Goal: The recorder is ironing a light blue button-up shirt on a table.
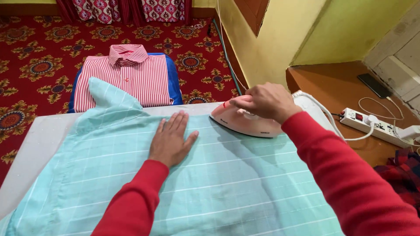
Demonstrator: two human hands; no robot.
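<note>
Head view — right hand (267,101) on smooth pink iron (245,122), checked, seemingly cotton shirt (218,183).

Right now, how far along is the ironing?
Done: a red striped shirt lies folded on the blue seat beyond the board. In hand: the right hand grips the iron on the light blue shirt, and the left hand presses the cloth flat. Left: the blue shirt is spread unfolded, and dark checked clothing waits at the right.
</note>
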